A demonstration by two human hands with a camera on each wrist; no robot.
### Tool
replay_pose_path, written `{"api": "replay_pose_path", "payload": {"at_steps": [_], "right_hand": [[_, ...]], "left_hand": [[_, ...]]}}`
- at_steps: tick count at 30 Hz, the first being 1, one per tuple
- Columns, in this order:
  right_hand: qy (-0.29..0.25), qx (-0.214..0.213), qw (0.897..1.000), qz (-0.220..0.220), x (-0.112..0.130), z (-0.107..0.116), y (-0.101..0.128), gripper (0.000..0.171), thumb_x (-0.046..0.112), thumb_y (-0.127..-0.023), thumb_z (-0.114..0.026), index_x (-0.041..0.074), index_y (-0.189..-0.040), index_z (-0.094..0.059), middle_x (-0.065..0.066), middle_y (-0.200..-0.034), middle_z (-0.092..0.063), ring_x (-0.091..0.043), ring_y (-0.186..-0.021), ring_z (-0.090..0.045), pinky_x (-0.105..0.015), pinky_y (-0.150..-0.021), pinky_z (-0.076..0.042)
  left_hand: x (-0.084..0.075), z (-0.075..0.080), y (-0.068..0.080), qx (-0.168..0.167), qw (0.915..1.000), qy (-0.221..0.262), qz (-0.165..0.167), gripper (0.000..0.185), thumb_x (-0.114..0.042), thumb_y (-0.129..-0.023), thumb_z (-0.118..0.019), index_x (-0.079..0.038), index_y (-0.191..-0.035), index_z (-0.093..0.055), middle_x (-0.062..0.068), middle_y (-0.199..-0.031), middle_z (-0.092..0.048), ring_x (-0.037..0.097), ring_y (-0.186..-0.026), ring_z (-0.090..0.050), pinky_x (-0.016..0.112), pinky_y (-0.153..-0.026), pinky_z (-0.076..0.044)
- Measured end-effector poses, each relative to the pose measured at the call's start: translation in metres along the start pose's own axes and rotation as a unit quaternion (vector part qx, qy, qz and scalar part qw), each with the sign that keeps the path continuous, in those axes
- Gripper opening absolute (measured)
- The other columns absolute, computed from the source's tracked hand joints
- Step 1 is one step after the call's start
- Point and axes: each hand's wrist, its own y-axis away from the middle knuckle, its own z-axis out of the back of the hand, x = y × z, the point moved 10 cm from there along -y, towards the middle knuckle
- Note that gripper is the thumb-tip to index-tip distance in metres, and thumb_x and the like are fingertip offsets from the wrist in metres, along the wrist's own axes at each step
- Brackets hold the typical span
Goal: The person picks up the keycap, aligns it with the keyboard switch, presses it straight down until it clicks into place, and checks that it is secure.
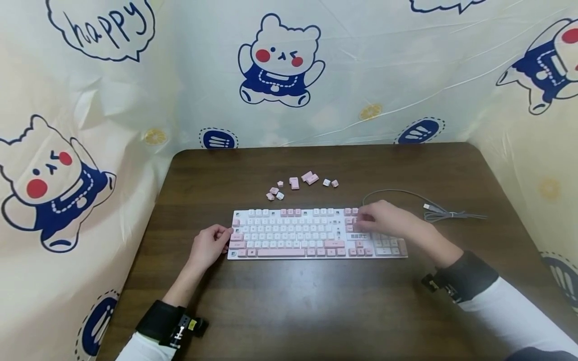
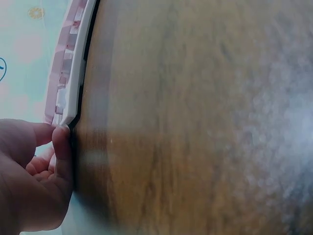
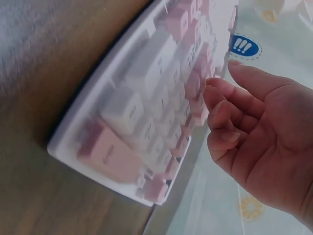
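A white and pink keyboard [image 1: 289, 229] lies flat on the table, its long side facing me. At its left end, my left hand [image 1: 208, 246] grips the edge; in the left wrist view, the thumb and a finger of that hand [image 2: 36, 171] meet at the keyboard's corner [image 2: 72, 98]. My right hand [image 1: 386, 218] is over the right part of the keys. In the right wrist view, this hand [image 3: 264, 127] has loosely bent fingers, a gap between thumb and forefinger, and nothing visible held. Beneath it are white number keys and a pink Enter key [image 3: 107, 152].
Several loose pink and white keycaps [image 1: 294, 183] lie behind the keyboard. A grey USB cable [image 1: 442, 214], bundled, rests at the right on the dark wooden table [image 1: 289, 306]. A patterned curtain [image 1: 189, 65] surrounds the table's back and sides.
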Motion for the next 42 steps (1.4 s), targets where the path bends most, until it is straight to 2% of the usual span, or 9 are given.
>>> {"api": "replay_pose_path", "payload": {"at_steps": [6,12,20,23,27,30,36,39,42], "right_hand": [[-0.003,-0.019,1.0,0.002,-0.005,0.014,-0.005,0.011,0.021,-0.1,-0.07,0.012,-0.102,-0.077,0.003,-0.086,-0.07,-0.013,-0.077,-0.061,-0.034,-0.073,-0.051],[-0.006,-0.025,1.0,-0.004,-0.007,0.025,-0.017,0.011,0.021,-0.101,-0.069,0.012,-0.104,-0.076,-0.001,-0.089,-0.073,-0.015,-0.078,-0.064,-0.034,-0.073,-0.053],[0.019,-0.051,0.998,0.022,0.006,0.049,-0.052,0.011,0.014,-0.1,-0.071,0.007,-0.107,-0.074,-0.009,-0.094,-0.074,-0.018,-0.079,-0.062,-0.035,-0.075,-0.054],[0.04,-0.053,0.997,0.037,0.014,0.055,-0.067,0.011,0.014,-0.1,-0.071,0.007,-0.108,-0.074,-0.007,-0.094,-0.073,-0.018,-0.079,-0.061,-0.035,-0.074,-0.053],[0.076,-0.057,0.992,0.08,0.032,0.062,-0.089,0.007,0.01,-0.1,-0.07,0.006,-0.105,-0.073,-0.004,-0.091,-0.071,-0.019,-0.078,-0.059,-0.036,-0.073,-0.052],[0.096,-0.055,0.989,0.1,0.042,0.062,-0.105,0.006,0.008,-0.1,-0.068,0.005,-0.104,-0.072,-0.003,-0.09,-0.069,-0.019,-0.078,-0.059,-0.037,-0.072,-0.051],[0.117,-0.061,0.987,0.091,0.049,0.062,-0.14,0.009,0.01,-0.101,-0.066,0.005,-0.105,-0.072,-0.007,-0.096,-0.069,-0.022,-0.084,-0.06,-0.038,-0.077,-0.053],[0.132,-0.062,0.985,0.09,0.049,0.057,-0.157,0.01,0.01,-0.102,-0.066,0.004,-0.107,-0.072,-0.01,-0.101,-0.069,-0.024,-0.089,-0.061,-0.039,-0.082,-0.054],[0.147,-0.041,0.983,0.103,0.053,0.045,-0.171,0.012,0.01,-0.102,-0.066,0.004,-0.11,-0.072,-0.012,-0.106,-0.067,-0.025,-0.093,-0.062,-0.04,-0.085,-0.054]], "left_hand": [[-0.002,0.003,0.001,-0.001,0.9999,0.005,-0.011,0.028,-0.025,-0.106,-0.062,0.002,-0.106,-0.068,0.007,-0.078,-0.063,0.015,-0.066,-0.061,0.026,-0.06,-0.052],[0.0,0.001,0.001,0.002,0.9999,0.011,-0.007,0.028,-0.026,-0.106,-0.062,0.001,-0.107,-0.068,0.007,-0.08,-0.063,0.015,-0.067,-0.061,0.025,-0.061,-0.052],[0.002,0.001,-0.001,-0.003,0.9999,0.009,-0.009,0.027,-0.026,-0.106,-0.062,0.0,-0.107,-0.069,0.007,-0.081,-0.064,0.015,-0.068,-0.062,0.026,-0.061,-0.052],[0.003,0.001,-0.001,-0.005,0.9999,0.01,-0.01,0.027,-0.026,-0.106,-0.062,0.0,-0.107,-0.069,0.006,-0.081,-0.064,0.015,-0.068,-0.062,0.026,-0.061,-0.052],[0.004,0.001,-0.001,-0.004,0.9999,0.013,-0.008,0.027,-0.026,-0.106,-0.062,0.0,-0.107,-0.068,0.007,-0.081,-0.063,0.016,-0.068,-0.061,0.026,-0.061,-0.052],[0.004,0.001,-0.001,-0.004,0.9999,0.013,-0.008,0.027,-0.026,-0.106,-0.062,0.0,-0.107,-0.069,0.007,-0.08,-0.063,0.016,-0.068,-0.061,0.026,-0.061,-0.052],[-0.001,0.007,-0.002,-0.02,0.9996,0.007,-0.017,0.026,-0.025,-0.105,-0.063,0.0,-0.105,-0.069,0.006,-0.08,-0.064,0.016,-0.067,-0.061,0.026,-0.061,-0.052],[0.0,0.006,0.0,-0.021,0.9995,0.006,-0.02,0.025,-0.025,-0.105,-0.063,-0.001,-0.104,-0.069,0.006,-0.079,-0.063,0.016,-0.066,-0.061,0.026,-0.06,-0.051],[0.003,0.003,0.002,-0.022,0.9996,0.008,-0.016,0.024,-0.025,-0.105,-0.064,-0.001,-0.102,-0.069,0.006,-0.077,-0.061,0.016,-0.065,-0.06,0.026,-0.059,-0.051]]}}
